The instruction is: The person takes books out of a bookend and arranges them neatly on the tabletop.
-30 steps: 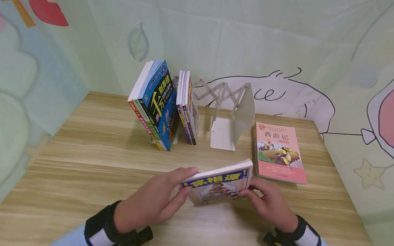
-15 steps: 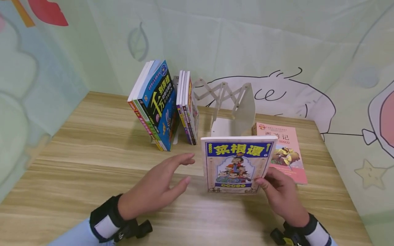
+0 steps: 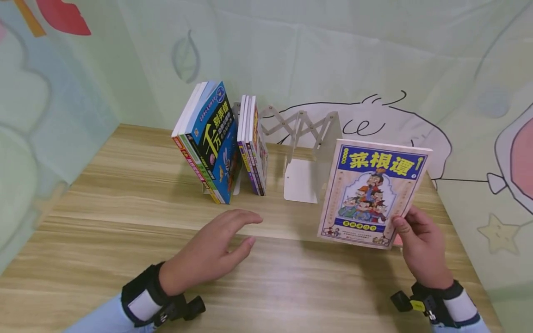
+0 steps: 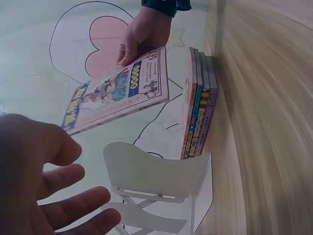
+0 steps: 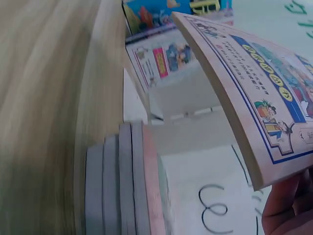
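Observation:
My right hand (image 3: 426,249) grips a thin paperback book (image 3: 372,199) by its lower right corner, thumb on the front cover. Its pale cover has a blue title band with yellow characters and cartoon figures. The book is raised above a stack of books (image 4: 199,105) at the right, hiding most of it in the head view. My left hand (image 3: 212,245) is held over the middle of the table, fingers apart and loosely bent, with nothing in it. In the left wrist view the held book (image 4: 122,93) appears tilted, well beyond the left fingers (image 4: 78,208).
A white expanding metal bookend (image 3: 300,180) stands at the back. In its left part several tall books (image 3: 208,143) lean beside a few smaller upright ones (image 3: 253,148). A printed cloth backdrop (image 3: 266,51) rises behind the wooden table (image 3: 125,222).
Both hands held the book at first. The left hand let go and drew back slightly. The right hand tipped the book upright and carried it right, over the pink-covered stack.

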`<state>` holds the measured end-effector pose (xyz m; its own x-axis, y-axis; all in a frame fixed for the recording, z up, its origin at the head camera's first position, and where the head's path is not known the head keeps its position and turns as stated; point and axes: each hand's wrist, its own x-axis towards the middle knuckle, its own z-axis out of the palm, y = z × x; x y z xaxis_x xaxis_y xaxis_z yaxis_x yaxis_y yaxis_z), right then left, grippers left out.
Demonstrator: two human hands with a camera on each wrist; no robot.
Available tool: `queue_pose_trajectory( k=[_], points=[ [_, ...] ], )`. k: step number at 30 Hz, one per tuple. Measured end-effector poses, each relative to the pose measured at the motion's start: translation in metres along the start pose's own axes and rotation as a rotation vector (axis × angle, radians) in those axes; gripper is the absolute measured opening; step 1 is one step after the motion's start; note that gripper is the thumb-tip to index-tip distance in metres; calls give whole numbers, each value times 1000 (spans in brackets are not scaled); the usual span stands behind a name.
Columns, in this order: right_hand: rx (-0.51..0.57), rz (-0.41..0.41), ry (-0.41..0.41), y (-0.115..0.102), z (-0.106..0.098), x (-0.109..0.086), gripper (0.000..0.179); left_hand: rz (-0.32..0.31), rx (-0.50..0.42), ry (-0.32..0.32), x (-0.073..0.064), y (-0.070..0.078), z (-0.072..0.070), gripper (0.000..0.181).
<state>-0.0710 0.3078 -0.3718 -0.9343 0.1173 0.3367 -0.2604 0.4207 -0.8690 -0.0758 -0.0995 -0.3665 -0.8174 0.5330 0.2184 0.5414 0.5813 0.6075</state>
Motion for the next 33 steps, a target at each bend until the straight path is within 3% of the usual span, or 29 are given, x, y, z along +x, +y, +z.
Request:
queue_pose_trajectory(
  k=[6,10,14,18,23,27,33],
  points=[
    [119,156,91,15,-17,10,37,-9,10,-4,0,1,-2,37],
    [299,231,172,29,-25,18,38,-8,9,-5,0,1,-1,37],
    [434,297,110,41,-37,23,52,-4,14,-2,-1,0,0,36],
    [445,387,26,46,-46,26,63,-3,19,0,-1,0,0,36],
    [403,508,-70,52,-51,31,74,-12,16,-7,-2,-1,1,36],
    [325,554,-106,58,-49,35,76,-15,11,-11,-2,-2,2,36],
    [-118,522,-113,63,-39,40,69,-7,5,-2,-3,-3,3,35]
  ],
)
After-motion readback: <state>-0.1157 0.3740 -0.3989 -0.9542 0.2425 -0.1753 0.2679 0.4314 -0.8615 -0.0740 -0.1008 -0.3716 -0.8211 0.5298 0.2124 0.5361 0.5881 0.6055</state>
